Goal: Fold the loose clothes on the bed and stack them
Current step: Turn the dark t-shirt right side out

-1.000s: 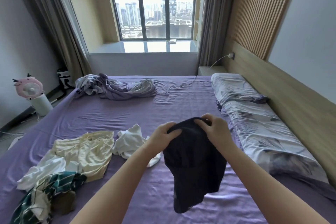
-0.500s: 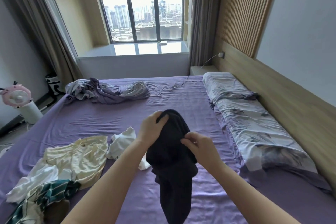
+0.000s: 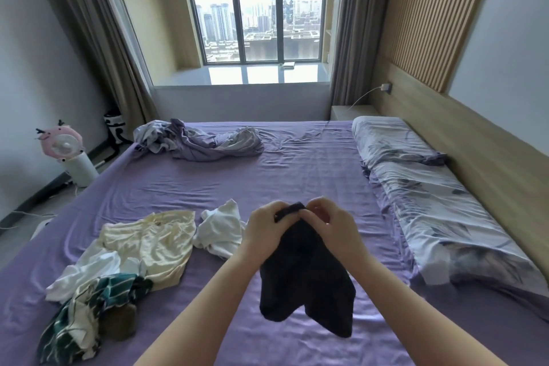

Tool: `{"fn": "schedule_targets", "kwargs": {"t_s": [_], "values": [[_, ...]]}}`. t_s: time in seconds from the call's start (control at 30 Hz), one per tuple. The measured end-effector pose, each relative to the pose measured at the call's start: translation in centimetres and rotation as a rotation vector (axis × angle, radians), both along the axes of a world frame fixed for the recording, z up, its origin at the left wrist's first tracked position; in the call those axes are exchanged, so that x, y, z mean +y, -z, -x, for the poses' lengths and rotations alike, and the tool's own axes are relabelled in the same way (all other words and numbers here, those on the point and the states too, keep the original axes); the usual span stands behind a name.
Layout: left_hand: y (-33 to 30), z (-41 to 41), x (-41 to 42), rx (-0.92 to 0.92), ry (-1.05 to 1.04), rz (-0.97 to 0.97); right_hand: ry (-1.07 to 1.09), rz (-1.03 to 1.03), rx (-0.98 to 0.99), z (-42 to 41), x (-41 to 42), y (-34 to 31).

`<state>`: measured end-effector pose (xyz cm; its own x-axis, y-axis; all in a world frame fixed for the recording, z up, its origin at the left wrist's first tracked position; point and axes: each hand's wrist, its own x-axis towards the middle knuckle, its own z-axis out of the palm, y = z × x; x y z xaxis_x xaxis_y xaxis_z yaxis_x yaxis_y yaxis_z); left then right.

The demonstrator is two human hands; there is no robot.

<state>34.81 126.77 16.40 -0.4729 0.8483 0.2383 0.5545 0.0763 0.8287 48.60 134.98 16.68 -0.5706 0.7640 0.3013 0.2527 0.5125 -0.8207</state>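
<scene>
at centre frame, just below the middle, your left hand (image 3: pixel 266 227) and your right hand (image 3: pixel 332 224) sit close together, both pinched shut on the top edge of a dark garment (image 3: pixel 306 273), fingers curled over a bunched band of cloth between them. the dark garment hangs down from that grip toward the lower centre of the frame, ending in two rounded lobes, held above the purple bed sheet (image 3: pixel 297 175); whether its lowest edge touches the sheet cannot be told. left of your left hand, a small crumpled white garment (image 3: pixel 221 229) lies on the sheet, just beside your wrist. further left, a pale yellow garment (image 3: pixel 151 244) lies spread and wrinkled, touching the white one at its right edge. at lower left, a second white garment (image 3: pixel 86 273) overlaps the yellow one's lower corner, and a green-and-white striped garment (image 3: pixel 80 318) is heaped below it, with a brownish item (image 3: pixel 118 324) tucked against its right side, too dim to identify. at upper left of the bed, a rumpled lilac-and-grey bundle of bedding (image 3: pixel 199 141) lies well apart from the rest. along the right edge, a long floral pillow (image 3: pixel 430 205) runs beside the wooden headboard (image 3: pixel 490 163). at far left on the floor, a pink fan (image 3: pixel 61 142) stands on a white base. at top centre, the window (image 3: pixel 258 9) shows city buildings.
</scene>
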Motion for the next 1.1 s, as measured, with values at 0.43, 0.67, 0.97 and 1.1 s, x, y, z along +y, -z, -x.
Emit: {"fn": "schedule_targets", "kwargs": {"t_s": [0.43, 0.67, 0.97, 1.1], "values": [[-1.6, 1.4, 1.2, 0.104, -0.295, 0.032, 0.057, -0.163, -0.287, -2.6, 0.2, 3.6], [-0.5, -0.1, 1.6, 0.582, 0.24, 0.137, 0.073, -0.252, -0.091, -1.7, 0.6, 0.9], [-1.8, 0.0, 1.1, -0.398, 0.148, -0.06, -0.01, -0.168, -0.402, -5.3, 2.8, 2.9], [-3.2, 1.5, 0.3, -0.854, 0.16, -0.13, -0.067, -0.005, -0.432, -7.4, 3.3, 4.7]]}}
